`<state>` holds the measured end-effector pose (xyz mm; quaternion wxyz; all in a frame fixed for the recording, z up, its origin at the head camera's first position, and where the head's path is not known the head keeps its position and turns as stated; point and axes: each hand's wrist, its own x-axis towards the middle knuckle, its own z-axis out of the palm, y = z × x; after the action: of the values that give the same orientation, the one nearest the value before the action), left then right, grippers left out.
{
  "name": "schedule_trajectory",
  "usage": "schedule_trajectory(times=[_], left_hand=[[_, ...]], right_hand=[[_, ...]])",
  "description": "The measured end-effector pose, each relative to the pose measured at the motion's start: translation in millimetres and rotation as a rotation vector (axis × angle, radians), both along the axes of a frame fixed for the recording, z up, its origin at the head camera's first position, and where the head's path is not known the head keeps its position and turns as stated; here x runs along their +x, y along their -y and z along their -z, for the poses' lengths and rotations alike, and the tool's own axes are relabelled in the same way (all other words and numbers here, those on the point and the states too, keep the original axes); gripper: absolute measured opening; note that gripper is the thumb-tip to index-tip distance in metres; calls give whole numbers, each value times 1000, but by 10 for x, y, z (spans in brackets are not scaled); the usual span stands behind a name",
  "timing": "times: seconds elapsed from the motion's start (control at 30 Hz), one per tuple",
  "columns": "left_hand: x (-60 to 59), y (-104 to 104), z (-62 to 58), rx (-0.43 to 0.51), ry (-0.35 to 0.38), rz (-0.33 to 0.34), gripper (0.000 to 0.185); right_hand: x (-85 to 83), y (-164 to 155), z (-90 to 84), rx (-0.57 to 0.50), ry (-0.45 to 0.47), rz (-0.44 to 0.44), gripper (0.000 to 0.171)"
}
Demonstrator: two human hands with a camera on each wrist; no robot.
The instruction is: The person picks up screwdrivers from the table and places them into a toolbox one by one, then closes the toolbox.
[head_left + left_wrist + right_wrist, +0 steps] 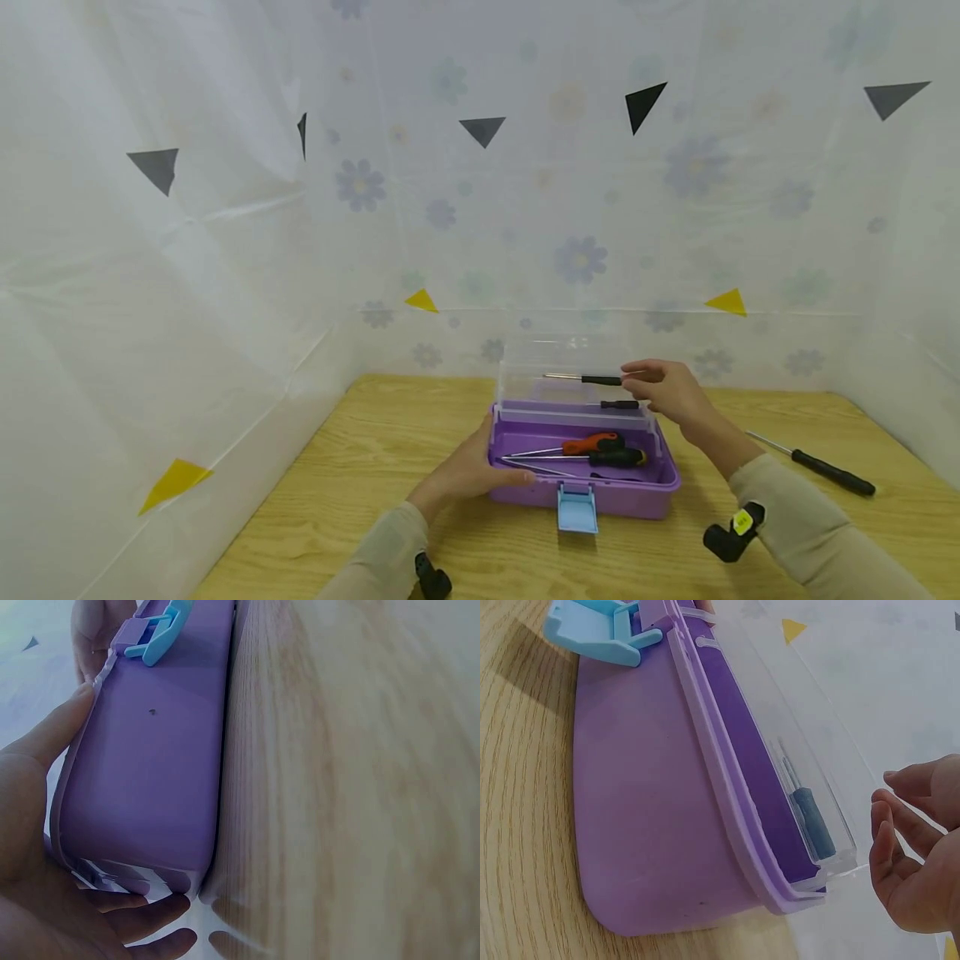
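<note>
A purple toolbox (622,501) stands on the table with its clear lid (525,367) raised at the back. My left hand (467,467) grips the box's left end, thumb along the front rim and fingers spread against the side. Inside lie an orange-handled screwdriver (583,445), a black-and-yellow one (618,457) and thin shafts. Two small black screwdrivers, an upper one (602,380) and a lower one (619,405), show by the lid. Beside the upper handle's end is my right hand (671,396). The right wrist view shows its fingers loosely bent around nothing, near a dark-handled screwdriver (812,823).
A long black-handled screwdriver (832,473) lies on the wooden table (300,533) to the right of the box. A light-blue latch (577,510) hangs down at the box's front. Pale flowered sheeting (525,208) closes off the back and sides.
</note>
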<state>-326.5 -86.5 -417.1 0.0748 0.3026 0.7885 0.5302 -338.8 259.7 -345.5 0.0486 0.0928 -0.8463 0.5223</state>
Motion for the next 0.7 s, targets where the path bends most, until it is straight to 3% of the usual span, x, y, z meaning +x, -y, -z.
schedule_trajectory(times=[0.7], left_hand=[[-7,12,2,-10,-10,2,117]], right_hand=[[59,-217,52,-8,27,14,58]])
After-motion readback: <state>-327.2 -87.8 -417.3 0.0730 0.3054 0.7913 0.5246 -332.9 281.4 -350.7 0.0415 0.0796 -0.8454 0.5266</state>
